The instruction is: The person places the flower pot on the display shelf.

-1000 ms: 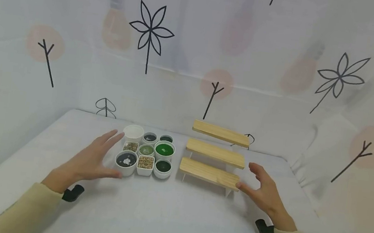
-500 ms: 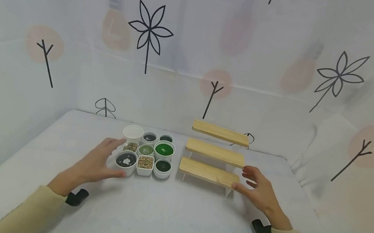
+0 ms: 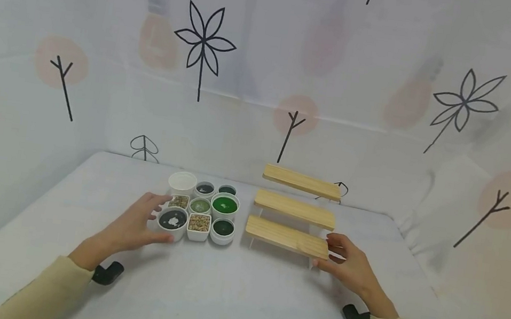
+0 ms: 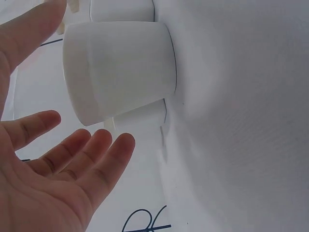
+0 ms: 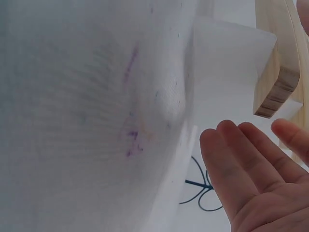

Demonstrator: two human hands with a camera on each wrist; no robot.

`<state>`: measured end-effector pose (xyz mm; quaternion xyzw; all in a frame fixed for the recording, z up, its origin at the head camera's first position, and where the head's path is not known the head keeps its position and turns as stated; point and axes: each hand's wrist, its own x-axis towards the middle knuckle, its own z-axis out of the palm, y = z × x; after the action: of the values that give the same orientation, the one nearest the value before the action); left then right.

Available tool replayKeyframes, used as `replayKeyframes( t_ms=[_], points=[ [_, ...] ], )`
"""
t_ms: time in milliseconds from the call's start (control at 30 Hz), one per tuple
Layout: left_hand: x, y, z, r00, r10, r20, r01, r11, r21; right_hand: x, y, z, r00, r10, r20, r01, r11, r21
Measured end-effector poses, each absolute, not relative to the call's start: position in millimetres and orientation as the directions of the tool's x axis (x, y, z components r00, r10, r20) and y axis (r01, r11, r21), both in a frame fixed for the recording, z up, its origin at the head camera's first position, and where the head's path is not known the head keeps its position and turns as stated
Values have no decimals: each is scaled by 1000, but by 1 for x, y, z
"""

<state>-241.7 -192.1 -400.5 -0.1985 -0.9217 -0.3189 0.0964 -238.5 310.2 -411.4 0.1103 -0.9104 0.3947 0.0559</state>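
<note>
My left hand [image 3: 130, 226] reaches around the near-left white bowl [image 3: 178, 233], which holds something dark with a pale patch. In the left wrist view its straight, spread fingers [image 4: 108, 164] stand beside the bowl's smooth wall [image 4: 125, 67], apart from it, the thumb on the other side. At the right end of the lowest wooden shelf board [image 3: 284, 235] is my right hand [image 3: 353, 266], thumb below the board's front and fingers behind its end. The right wrist view shows those fingers [image 5: 241, 169] extended and apart from the board's end [image 5: 277, 89].
More small white dishes stand packed with the bowl: a green-filled bowl [image 3: 224, 205], a square dish of seeds or grain [image 3: 199, 223], an all-white bowl [image 3: 182, 182]. Two higher wooden boards [image 3: 295, 209] rise behind the lowest. A patterned cloth [image 3: 250, 126] hangs behind the white table.
My left hand has moved right and slightly nearer, closer around the dark-filled bowl. My right hand has moved left and down to the lowest board's end. Dishes and boards stay put.
</note>
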Motion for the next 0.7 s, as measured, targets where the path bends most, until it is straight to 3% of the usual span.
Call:
replayKeyframes(
  t_ms=[700],
  points=[
    [-246, -191, -409, -925, 280, 256, 378, 725, 576, -240, 307, -414, -976, -144, 162, -217, 676, -704]
  ],
)
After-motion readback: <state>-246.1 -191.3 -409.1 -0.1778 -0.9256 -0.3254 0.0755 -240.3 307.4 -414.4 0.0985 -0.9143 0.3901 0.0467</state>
